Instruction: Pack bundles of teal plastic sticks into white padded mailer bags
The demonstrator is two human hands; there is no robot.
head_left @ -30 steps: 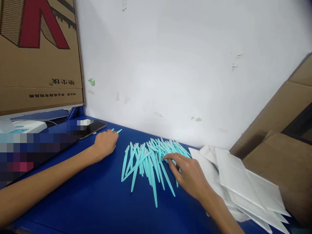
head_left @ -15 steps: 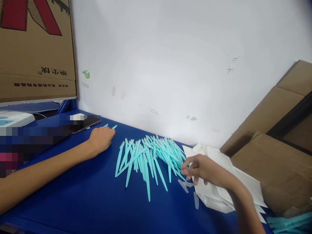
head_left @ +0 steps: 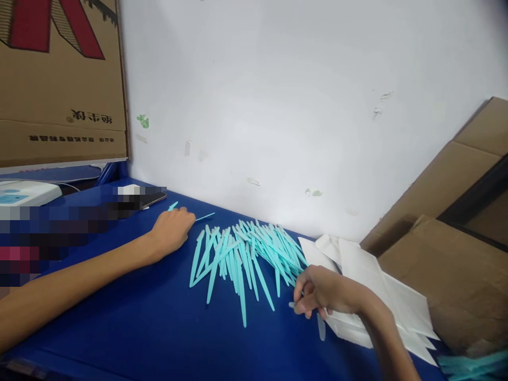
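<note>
On the blue table lies a fanned pile of turquoise eyebrow razors (head_left: 238,259), many with pale translucent caps on their upper ends. My left hand (head_left: 174,230) is closed left of the pile, gripping a turquoise eyebrow razor (head_left: 205,216) whose thin end juts out to the right. Another turquoise piece (head_left: 173,206) shows just behind that hand. At the pile's right edge, my right hand (head_left: 317,291) pinches a small translucent cap (head_left: 292,305), its tip poking out by the thumb. A second loose cap (head_left: 321,327) lies just below the right hand.
White paper packets (head_left: 361,264) lie under and beyond my right wrist. Cardboard (head_left: 428,275) stands at the right, with more turquoise razors (head_left: 472,365) in the lower right corner. A phone (head_left: 154,199) rests at the left, below a large carton (head_left: 59,90). A white wall closes the back.
My right hand has come down slightly from the pile's edge onto the loose caps and closed its fingers. The razor in my left hand has swung to point right.
</note>
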